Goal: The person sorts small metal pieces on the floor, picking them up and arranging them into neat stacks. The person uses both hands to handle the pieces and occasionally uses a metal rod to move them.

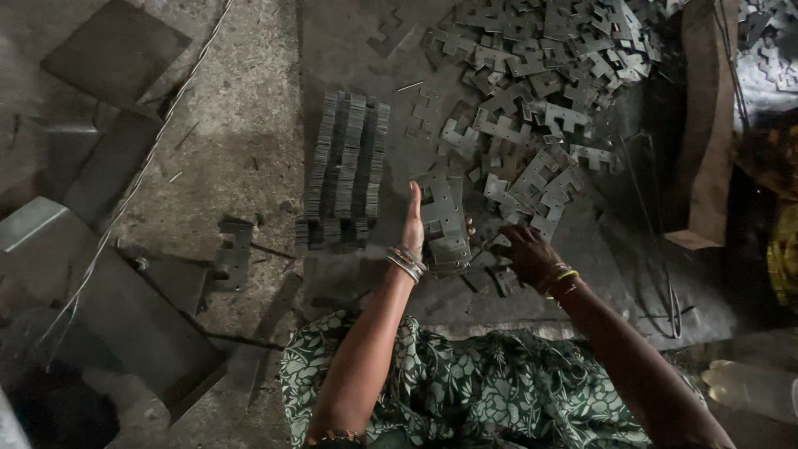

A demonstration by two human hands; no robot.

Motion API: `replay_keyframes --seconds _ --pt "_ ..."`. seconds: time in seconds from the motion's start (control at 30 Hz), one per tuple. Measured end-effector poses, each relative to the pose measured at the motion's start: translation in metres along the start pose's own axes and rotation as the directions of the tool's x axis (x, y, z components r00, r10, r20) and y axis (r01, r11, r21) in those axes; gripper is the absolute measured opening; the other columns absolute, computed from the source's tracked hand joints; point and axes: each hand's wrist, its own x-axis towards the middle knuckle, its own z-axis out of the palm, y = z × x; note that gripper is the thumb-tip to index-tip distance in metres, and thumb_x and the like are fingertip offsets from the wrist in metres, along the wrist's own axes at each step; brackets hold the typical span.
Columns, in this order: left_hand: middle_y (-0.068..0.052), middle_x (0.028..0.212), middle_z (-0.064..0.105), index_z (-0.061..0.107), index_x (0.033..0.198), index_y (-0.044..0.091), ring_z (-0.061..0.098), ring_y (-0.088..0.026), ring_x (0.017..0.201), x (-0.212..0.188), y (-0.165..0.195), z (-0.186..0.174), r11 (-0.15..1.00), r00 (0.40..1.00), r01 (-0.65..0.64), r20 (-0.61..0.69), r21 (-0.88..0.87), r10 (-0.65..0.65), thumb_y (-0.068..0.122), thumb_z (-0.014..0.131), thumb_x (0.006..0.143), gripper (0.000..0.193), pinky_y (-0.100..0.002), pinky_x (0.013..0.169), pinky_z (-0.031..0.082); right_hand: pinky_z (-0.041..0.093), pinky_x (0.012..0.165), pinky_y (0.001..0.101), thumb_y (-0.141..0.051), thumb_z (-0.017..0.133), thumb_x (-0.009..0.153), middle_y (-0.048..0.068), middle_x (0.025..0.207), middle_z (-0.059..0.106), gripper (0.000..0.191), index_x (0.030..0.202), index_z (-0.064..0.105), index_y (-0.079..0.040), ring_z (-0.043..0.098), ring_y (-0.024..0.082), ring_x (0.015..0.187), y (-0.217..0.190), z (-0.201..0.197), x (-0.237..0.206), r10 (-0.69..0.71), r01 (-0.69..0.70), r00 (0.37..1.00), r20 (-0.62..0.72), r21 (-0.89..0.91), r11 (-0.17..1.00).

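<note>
The left hand (413, 226) grips one upright bundle of flat, notched grey steel plates (443, 224) on the floor; the right hand (525, 254), fingers curled, touches loose plates (532, 179) too many to count. Three ribbed stacked rows (345, 170) stand beside.
</note>
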Motion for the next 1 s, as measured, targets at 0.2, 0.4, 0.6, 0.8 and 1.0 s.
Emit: replay_keyframes --seconds 0.2,0.4,0.6,0.8,1.0 --pt "-0.024 0.162 0.034 0.009 0.164 0.019 0.038 -0.052 0.137 -0.007 -0.001 -0.001 0.919 0.971 0.237 0.103 -0.314 -0.215 0.072 0.041 0.089 0.097 -0.057 0.107 0.042 0.043 0.106 0.0472 -0.051 0.079 0.073 0.008 0.142 0.047 0.066 0.134 0.065 -0.028 0.044 0.033 0.129 -0.013 -0.015 0.010 -0.162 0.184 0.980 0.117 -0.203 0.962" --pt "-0.024 0.106 0.070 0.055 0.143 -0.004 0.074 -0.034 0.086 -0.010 0.005 -0.002 0.920 0.963 0.268 0.088 -0.287 -0.253 0.086 0.053 0.085 0.106 -0.048 0.074 0.064 0.054 0.085 0.0399 -0.035 0.069 0.087 0.006 0.126 0.061 0.050 0.136 0.063 -0.025 0.058 0.023 0.103 -0.016 -0.019 0.032 -0.130 0.162 0.957 0.260 -0.106 0.981" --pt "-0.022 0.091 0.071 0.063 0.118 -0.003 0.077 -0.037 0.078 -0.022 0.029 0.006 0.856 0.927 0.362 0.242 -0.368 -0.287 0.085 0.052 0.081 0.096 -0.050 0.071 0.066 0.062 0.058 0.0351 -0.014 0.056 0.101 0.010 0.101 0.076 0.033 0.133 0.064 -0.021 0.069 0.019 0.067 0.001 -0.027 0.032 0.380 -0.374 0.914 0.142 -0.065 0.925" --pt "-0.022 0.087 0.070 0.062 0.114 -0.001 0.074 -0.036 0.074 -0.028 0.036 0.011 0.831 0.932 0.357 0.227 -0.426 -0.284 0.083 0.055 0.084 0.089 -0.048 0.067 0.065 0.059 0.063 0.0414 -0.015 0.061 0.092 0.010 0.110 0.071 0.035 0.126 0.061 -0.014 0.069 0.027 0.077 -0.024 -0.006 0.007 0.022 -0.042 0.996 0.084 0.242 0.969" --pt "-0.023 0.089 0.071 0.063 0.116 0.001 0.075 -0.038 0.077 -0.028 0.037 0.010 0.807 0.922 0.386 0.192 -0.446 -0.335 0.078 0.061 0.082 0.084 -0.050 0.070 0.065 0.058 0.071 0.0412 -0.015 0.065 0.084 0.012 0.108 0.069 0.035 0.119 0.067 -0.013 0.068 0.030 0.096 -0.027 0.009 0.018 -0.192 0.193 0.980 -0.051 0.017 0.981"
